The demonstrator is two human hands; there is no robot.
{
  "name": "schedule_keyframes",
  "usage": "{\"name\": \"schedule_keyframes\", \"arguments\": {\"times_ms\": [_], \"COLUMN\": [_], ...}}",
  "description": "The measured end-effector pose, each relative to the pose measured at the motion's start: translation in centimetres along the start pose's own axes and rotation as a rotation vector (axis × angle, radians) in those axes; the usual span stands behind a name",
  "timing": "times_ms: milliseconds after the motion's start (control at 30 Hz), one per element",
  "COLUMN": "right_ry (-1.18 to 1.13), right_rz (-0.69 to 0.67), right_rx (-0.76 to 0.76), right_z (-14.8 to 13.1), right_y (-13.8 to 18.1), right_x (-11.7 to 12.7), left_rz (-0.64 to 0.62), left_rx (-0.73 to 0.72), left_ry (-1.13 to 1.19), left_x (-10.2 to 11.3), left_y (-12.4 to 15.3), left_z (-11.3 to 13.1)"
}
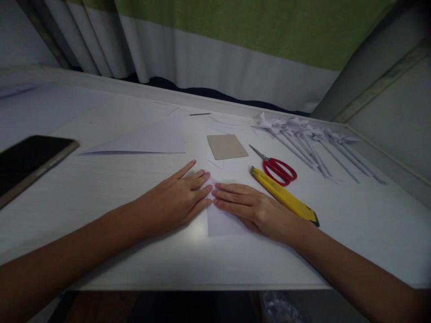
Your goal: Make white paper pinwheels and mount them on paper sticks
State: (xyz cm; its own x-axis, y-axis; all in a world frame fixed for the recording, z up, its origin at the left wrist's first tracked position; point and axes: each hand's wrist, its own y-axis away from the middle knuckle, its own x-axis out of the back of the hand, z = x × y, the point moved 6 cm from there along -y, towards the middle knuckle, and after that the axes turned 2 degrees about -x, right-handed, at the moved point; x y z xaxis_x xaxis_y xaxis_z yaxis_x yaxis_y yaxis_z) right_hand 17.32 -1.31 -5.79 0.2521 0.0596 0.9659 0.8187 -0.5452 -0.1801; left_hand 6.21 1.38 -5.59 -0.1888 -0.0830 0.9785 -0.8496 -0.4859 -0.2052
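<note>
A small piece of white paper [224, 224] lies flat on the white table, partly covered by both hands. My left hand [183, 195] rests palm down at its left edge, fingers stretched out and the index and neighbouring fingertips on the paper. From the other side my right hand [247, 204] lies flat over the paper, fingers extended and side by side, their tips almost meeting the left fingertips. Close beyond my right hand are a yellow box cutter [284, 193] and scissors with red handles [278, 170]. A beige square card [227, 146] lies ahead of the fingertips.
Several paper pinwheels on rolled paper sticks [306, 139] lie at the back right. A folded white sheet [144, 137] is at the back left, and a phone [32, 161] sits at the left edge. Thin paper scraps and a dark thin stick [200, 114] lie near the raised back rim.
</note>
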Motion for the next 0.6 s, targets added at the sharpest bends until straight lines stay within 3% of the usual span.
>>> {"name": "schedule_keyframes", "arguments": {"times_ms": [400, 600], "right_ry": [0.017, 0.010], "right_rz": [0.051, 0.057], "right_rx": [0.033, 0.027], "right_z": [-0.08, -0.22], "right_y": [0.01, 0.10], "right_x": [0.20, 0.47], "left_rz": [-0.005, -0.071], "left_rx": [0.044, 0.113], "left_ry": [0.022, 0.035], "left_x": [-0.04, 0.48], "left_y": [0.43, 0.26], "left_z": [0.30, 0.80]}}
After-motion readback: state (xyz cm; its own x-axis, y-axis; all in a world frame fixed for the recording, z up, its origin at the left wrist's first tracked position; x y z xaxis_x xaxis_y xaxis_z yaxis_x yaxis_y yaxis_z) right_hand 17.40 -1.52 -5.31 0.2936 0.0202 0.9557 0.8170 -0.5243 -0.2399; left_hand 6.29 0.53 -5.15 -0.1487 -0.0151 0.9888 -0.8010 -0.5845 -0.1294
